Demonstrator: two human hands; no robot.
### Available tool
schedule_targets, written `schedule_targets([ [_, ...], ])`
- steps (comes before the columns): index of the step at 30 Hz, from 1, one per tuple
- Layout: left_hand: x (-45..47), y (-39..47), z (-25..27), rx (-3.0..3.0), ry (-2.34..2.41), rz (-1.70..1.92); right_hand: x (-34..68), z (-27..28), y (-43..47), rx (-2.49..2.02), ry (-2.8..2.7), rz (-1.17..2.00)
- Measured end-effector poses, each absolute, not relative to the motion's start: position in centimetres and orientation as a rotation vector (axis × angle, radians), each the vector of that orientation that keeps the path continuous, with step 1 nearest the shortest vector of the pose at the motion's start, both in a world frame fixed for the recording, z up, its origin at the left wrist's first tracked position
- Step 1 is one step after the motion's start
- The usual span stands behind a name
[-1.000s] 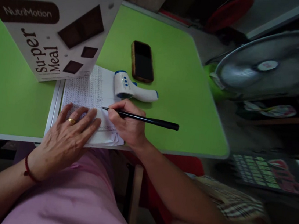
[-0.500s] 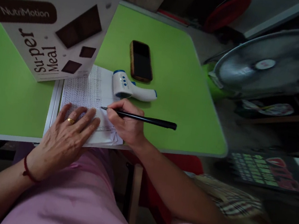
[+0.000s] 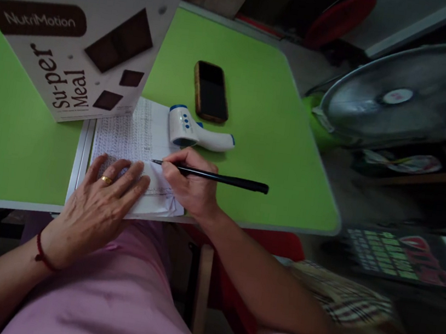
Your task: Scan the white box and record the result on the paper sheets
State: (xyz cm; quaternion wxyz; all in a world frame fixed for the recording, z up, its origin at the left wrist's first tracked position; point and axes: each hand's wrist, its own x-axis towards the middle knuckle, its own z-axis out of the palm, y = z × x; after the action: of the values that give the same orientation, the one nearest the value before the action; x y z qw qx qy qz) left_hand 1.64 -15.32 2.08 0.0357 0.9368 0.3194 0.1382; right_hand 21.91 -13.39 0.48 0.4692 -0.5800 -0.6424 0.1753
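Observation:
My right hand (image 3: pixel 192 185) pinches a black pen (image 3: pixel 237 182), its tip at the written lines on a sheet of paper (image 3: pixel 146 123). Dense handwriting covers much of the sheet's left part. Flat on the paper's lower left lies my left hand (image 3: pixel 101 194), fingers spread, a gold ring on one finger and a dark red cord at the wrist. Just beyond my right hand rests a white and blue infrared thermometer (image 3: pixel 200 132) on its side. A phone (image 3: pixel 211 91) in a brown-edged case lies behind it, screen dark.
A tall white "NutriMotion" box (image 3: pixel 106 79) stands on the green table (image 3: pixel 261 128) at the left, over the paper's far edge. Right of the table is a large fan (image 3: pixel 394 97). A red chair (image 3: pixel 278 245) shows under my right forearm.
The pen's rear end has swung slightly right and down, and its tip has shifted a little right. My left hand stays in place on the paper.

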Motion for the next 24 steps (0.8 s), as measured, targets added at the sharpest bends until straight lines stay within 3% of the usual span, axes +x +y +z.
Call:
schedule_targets([
  [24,1.66,-15.25,2.34,2.876,0.983,0.417,22.16,0.53,-13.44,-1.431,-1.593,0.412],
])
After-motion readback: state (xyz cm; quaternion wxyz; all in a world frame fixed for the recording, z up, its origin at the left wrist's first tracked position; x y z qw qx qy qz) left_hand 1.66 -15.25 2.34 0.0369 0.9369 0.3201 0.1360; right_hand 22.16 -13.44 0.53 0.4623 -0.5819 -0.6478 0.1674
